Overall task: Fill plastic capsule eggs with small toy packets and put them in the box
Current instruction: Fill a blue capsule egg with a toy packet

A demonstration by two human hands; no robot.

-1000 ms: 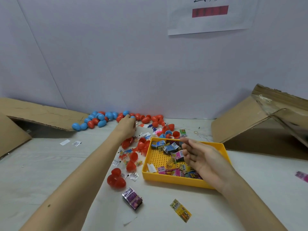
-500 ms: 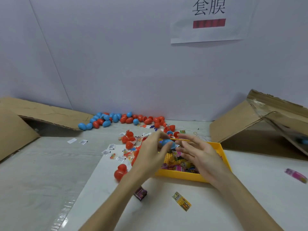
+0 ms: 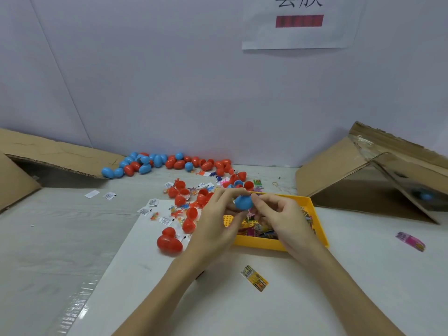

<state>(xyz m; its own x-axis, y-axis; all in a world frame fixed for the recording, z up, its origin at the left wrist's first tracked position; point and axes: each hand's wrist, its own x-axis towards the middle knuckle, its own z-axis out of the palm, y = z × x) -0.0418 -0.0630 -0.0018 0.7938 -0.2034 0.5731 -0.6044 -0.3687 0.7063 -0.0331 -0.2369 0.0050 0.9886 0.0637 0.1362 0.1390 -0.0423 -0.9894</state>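
My left hand (image 3: pixel 215 226) and my right hand (image 3: pixel 283 219) meet over the yellow tray (image 3: pixel 320 229), both pinching one blue capsule egg (image 3: pixel 243 202) between their fingertips. A bit of pink packet shows just under the egg. The tray holds several small colourful toy packets (image 3: pixel 264 232), partly hidden by my hands. A row of blue and red eggs (image 3: pixel 167 163) lies along the wall at the back. Red egg halves (image 3: pixel 191 209) and small packets are scattered left of the tray.
A tilted cardboard box (image 3: pixel 363 175) stands at the right, with a blue egg (image 3: pixel 425 196) inside. Another cardboard box (image 3: pixel 55 156) lies at the left. A closed red egg (image 3: pixel 169 242), a yellow packet (image 3: pixel 254 278) and a pink packet (image 3: pixel 410 241) lie loose on the table.
My left hand came back from the egg row at the wall with a blue egg and joined my right hand over the tray. Both hands now hold the egg.
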